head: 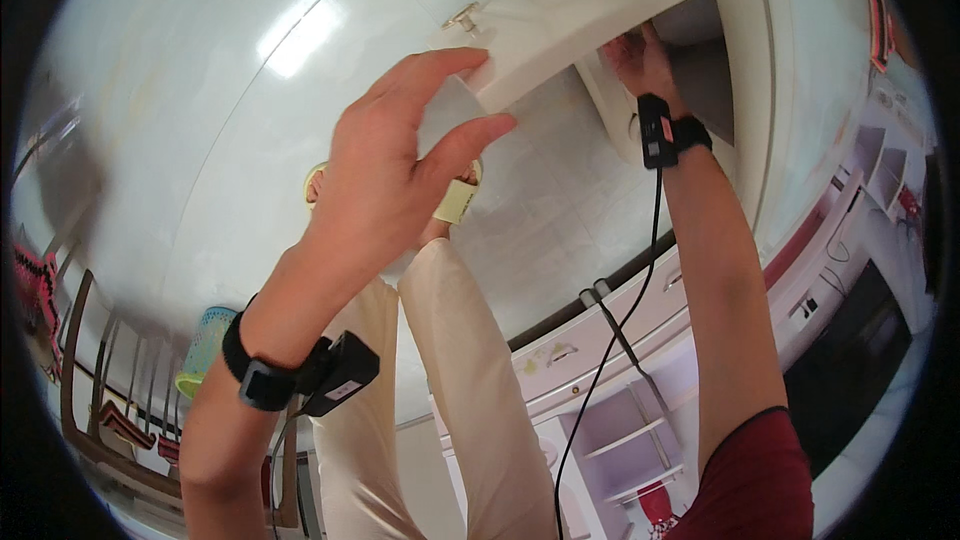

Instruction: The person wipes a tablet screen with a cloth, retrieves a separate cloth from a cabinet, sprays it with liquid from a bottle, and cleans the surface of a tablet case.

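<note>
My left hand (405,142) is raised before a pale cabinet door (555,22) that stands ajar. Its thumb and forefinger are spread about the door's free corner; whether they touch it is unclear. A metal handle (462,17) sits on the door's face. Behind the door, my right hand (645,67) reaches into the dark opening of the cabinet (754,52). Its fingers are partly hidden by shadow and the door edge, and nothing held can be made out. Both wrists carry black strapped devices, and a black cable hangs from the right one.
Glossy tiles (247,142) cover the floor, where my feet stand in yellow slippers (456,201). A pink-white drawer unit (559,360) with shelves is at the lower right. A blue-green perforated basket (206,349) and a wooden chair (82,360) are at the lower left.
</note>
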Motion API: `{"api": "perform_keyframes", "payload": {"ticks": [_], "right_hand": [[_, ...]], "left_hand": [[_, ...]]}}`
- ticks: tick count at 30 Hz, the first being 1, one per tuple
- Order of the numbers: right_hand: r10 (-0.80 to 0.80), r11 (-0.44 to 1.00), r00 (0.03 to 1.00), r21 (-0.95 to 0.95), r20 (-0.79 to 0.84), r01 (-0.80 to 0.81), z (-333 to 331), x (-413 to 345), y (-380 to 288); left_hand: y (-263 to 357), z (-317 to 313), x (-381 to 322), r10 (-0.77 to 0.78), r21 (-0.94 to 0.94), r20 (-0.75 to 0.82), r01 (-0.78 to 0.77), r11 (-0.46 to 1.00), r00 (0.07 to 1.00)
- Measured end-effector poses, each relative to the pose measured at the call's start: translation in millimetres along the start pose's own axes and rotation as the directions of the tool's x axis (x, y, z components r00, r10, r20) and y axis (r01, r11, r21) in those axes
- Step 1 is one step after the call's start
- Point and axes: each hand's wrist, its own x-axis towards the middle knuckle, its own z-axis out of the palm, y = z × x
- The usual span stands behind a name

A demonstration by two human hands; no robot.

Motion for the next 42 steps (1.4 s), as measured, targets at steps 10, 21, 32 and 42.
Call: {"api": "perform_keyframes", "payload": {"ticks": [10,21,32,42], "right_hand": [[-0.223,0.938,0.962,0.233,-0.16,0.256,-27,4,-1],[-0.105,0.924,0.93,0.312,-0.354,0.222,-1,-27,-1],[-0.211,0.959,0.973,0.212,0.095,0.188,47,-38,6],[-0.489,0.858,0.872,-0.184,-0.01,0.479,76,-11,-10]], "left_hand": [[-6,2,0,0.045,0.009,-0.059,-0.045,0.999,0.997],[-5,1,-4,0.014,0.009,0.029,-0.015,1.0,0.999],[-16,4,-9,0.018,-0.08,-0.096,-0.026,0.996,0.995],[-13,1,-7,0.006,-0.027,-0.04,-0.007,1.0,0.999]]}}
